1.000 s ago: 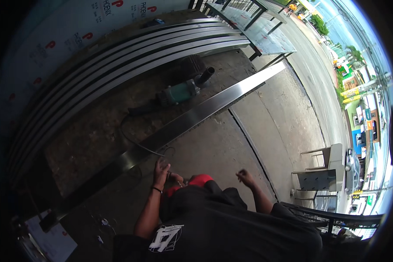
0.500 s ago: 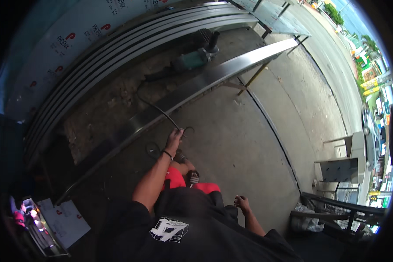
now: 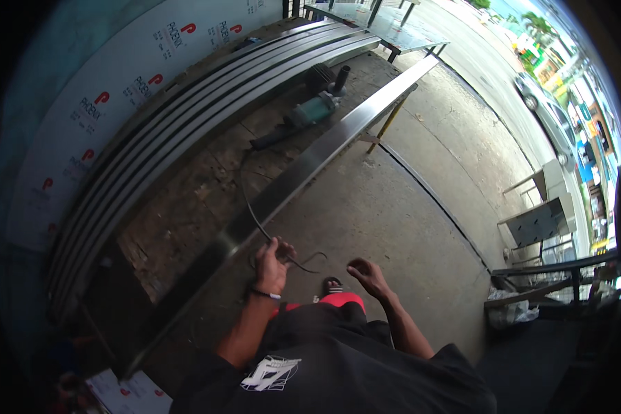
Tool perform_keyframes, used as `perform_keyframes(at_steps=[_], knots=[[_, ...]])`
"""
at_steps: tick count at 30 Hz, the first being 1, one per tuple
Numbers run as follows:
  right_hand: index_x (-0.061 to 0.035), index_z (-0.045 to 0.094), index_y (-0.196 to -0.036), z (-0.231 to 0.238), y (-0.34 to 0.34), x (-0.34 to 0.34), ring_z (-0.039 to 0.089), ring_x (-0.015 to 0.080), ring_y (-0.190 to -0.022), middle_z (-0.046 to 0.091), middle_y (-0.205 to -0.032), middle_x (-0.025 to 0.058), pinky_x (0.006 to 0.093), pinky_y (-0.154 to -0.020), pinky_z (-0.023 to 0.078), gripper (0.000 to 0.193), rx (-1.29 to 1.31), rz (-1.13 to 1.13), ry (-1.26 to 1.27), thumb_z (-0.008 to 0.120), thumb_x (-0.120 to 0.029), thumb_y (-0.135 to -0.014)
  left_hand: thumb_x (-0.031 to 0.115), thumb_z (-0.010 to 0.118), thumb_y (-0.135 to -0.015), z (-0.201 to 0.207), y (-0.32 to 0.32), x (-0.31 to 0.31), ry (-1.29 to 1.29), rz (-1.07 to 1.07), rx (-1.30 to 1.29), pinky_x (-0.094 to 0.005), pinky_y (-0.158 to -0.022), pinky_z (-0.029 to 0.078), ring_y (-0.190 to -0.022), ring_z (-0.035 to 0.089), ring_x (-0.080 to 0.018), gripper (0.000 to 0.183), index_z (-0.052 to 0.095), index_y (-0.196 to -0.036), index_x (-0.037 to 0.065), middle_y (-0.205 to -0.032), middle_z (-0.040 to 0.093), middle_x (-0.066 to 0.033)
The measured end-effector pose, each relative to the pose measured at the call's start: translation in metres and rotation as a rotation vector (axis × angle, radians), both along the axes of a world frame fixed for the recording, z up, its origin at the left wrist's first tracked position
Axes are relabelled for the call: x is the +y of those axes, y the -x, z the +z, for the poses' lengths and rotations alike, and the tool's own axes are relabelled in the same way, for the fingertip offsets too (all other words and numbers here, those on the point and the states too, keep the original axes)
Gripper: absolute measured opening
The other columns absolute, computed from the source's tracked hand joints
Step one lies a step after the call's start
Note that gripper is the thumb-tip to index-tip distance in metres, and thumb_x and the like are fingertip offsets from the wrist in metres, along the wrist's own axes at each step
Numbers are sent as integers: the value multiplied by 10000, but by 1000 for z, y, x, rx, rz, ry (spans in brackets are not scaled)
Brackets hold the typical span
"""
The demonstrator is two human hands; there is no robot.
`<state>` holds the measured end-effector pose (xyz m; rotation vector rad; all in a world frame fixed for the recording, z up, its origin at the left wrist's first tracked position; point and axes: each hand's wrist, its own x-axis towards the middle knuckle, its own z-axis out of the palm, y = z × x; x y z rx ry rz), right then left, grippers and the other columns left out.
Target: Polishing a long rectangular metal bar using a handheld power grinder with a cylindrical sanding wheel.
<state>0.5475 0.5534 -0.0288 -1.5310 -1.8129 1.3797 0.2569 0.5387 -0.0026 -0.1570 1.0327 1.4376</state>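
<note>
My left hand (image 3: 272, 268) is closed around a black power cable (image 3: 250, 200), and the loose end curls out past my fingers to the right. From the hand, the cable runs up over a long shiny metal bar (image 3: 324, 150) to a green angle grinder (image 3: 312, 112). That grinder lies on its side on the worn, dirty surface behind the bar, its side handle pointing up. My right hand (image 3: 370, 277) hangs in the air to the right of the cable's end, fingers loosely bent and apart, with nothing in it.
Several long metal bars (image 3: 207, 103) lie side by side along the printed sheets (image 3: 83, 131) at the left. A glass-topped table (image 3: 393, 31) stands at the far end. To the right are a metal stand (image 3: 539, 222), a dark frame (image 3: 566, 276) and a plastic bag (image 3: 514, 314).
My left hand, still on the cable, sits lower in the picture and nearer my body. My right hand has come up and inward toward it. A grey car outside has moved farther up the road.
</note>
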Motion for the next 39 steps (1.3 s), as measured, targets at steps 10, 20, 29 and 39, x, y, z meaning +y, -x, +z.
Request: perform_keyframes(at_steps=[10,20,29,39], knots=[[-16,616,-730,278,288,-11,622,197,-616,635,-708,83,321,-550,444,477,678,371,-848,793,-456,-788,153,578,-963,64,152,-76,-229,-381,152,-347,-900,435,-1008,598,-191,393,436,-1327,106,-1039,611,-64],[-47,605,-656,339,365,-44,556,150,-451,577,-575,48,259,-451,321,544,882,259,-971,717,-548,-834,210,594,-957,25,213,-96,-199,-340,-192,-376,-978,409,-1146,550,-240,358,523,-1269,48,-1158,599,-88],[-32,567,-617,330,394,-52,467,127,-407,505,-539,30,281,-437,229,595,878,216,-1085,722,-572,-813,241,605,-949,22,229,-99,-212,-353,-255,-387,-1017,391,-1194,535,-255,438,505,-1320,30,-1214,594,-106],[-52,590,-645,324,400,-56,536,135,-429,570,-551,41,266,-460,311,553,844,242,-1001,744,-559,-807,268,603,-949,15,239,-98,-227,-324,-306,-407,-1053,380,-1208,532,-250,446,516,-1319,34,-1222,596,-99]])
